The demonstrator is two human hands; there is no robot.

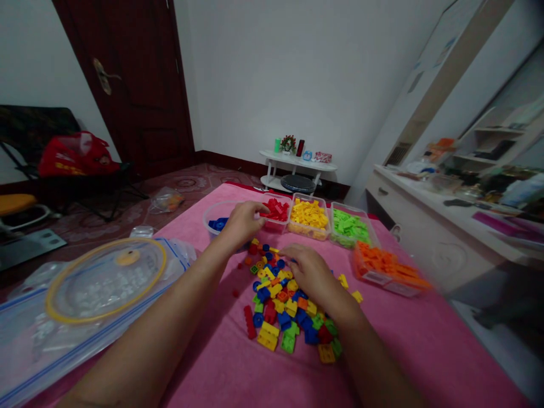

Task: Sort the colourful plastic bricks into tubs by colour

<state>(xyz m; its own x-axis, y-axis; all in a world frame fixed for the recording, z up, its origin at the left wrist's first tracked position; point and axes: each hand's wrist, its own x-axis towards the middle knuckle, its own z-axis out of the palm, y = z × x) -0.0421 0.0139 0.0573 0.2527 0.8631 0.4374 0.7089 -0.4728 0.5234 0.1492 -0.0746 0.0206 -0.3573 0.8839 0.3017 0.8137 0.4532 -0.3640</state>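
A mixed pile of toy building bricks [278, 292] in red, yellow, blue, green and orange lies on the pink cloth [250, 368]. My left hand [245, 221] is at the near left edge of the clear box of red bricks [276, 211], thumb and fingers apart, with no brick visible between them. It partly covers a round clear tub with blue bricks [218, 224]. Over the far right part of the pile, my right hand [306, 271] reaches in from the right. Its thumb and forefinger are spread close to small bricks, and the other fingers are hidden.
Boxes of yellow bricks [309, 215], green bricks [349, 226] and orange bricks [385, 266] stand beyond the pile and to its right. At left lie a zip bag [25, 362] and a yellow-rimmed clear lid [159, 266]. A white dresser [425, 226] stands at right.
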